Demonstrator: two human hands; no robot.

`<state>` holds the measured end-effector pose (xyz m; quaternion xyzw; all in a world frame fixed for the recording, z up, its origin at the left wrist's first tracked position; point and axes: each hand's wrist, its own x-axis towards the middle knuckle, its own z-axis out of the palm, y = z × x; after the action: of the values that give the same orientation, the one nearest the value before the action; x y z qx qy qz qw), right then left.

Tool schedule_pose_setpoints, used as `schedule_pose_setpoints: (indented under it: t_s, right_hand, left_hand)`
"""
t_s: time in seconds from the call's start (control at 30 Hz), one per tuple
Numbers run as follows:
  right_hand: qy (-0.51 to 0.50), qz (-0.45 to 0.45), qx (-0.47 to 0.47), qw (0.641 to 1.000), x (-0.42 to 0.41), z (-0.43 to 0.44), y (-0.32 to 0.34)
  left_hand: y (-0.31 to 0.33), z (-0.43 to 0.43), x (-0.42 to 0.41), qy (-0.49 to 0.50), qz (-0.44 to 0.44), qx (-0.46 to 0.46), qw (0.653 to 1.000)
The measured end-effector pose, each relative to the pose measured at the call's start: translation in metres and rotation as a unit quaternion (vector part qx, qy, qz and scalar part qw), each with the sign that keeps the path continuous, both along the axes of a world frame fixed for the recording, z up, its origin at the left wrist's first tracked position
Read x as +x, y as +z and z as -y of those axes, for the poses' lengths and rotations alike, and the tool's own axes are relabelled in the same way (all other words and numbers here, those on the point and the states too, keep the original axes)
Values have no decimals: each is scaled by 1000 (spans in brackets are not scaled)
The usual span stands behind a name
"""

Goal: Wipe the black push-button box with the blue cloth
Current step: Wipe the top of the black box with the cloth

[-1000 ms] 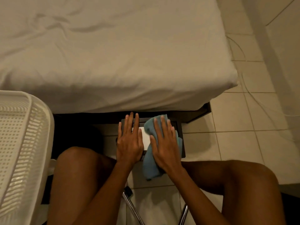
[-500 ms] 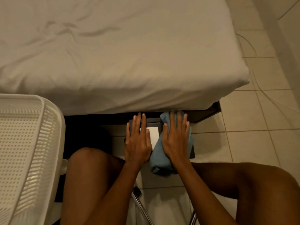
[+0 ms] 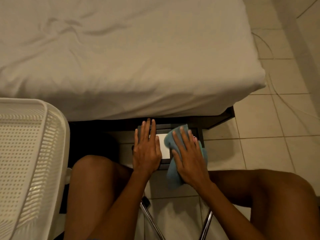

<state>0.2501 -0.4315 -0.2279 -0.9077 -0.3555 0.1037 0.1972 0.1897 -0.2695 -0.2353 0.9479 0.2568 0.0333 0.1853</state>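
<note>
Dim room: white-sheeted bed [image 3: 121, 58], tiled floor [image 3: 259, 135]

Bedroom: sheeted bed [image 3: 121, 58], tiled floor [image 3: 259, 149]

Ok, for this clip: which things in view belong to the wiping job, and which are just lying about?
Part of the job:
- black push-button box, on the floor by the bed
- blue cloth, pressed flat on the box under the right hand
- left hand, flat on the box, steadying it

Just lying about:
- bed
- white perforated basket
- thin cable on the tiles
</note>
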Motion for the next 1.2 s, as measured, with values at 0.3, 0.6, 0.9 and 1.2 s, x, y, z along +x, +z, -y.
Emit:
schedule_pose_setpoints:
  t_s: [0.3,0.6,0.9,1.2]
  right_hand:
    - [13,-37,8,999,-9,4,9]
    - [11,-53,0,999,-19,7,14]
    - [-41,-37,-6,998,-28,4,12]
    - [-132,-3,64,989,-23,-9,6]
  left_hand:
    - [-2,0,1,-5,5,-3,1000]
    - [-1,0,1,-2,7,-3,1000]
    - [0,0,3,4,3,-5,1000]
    - [-1,1,3,8,7,-7,1000]
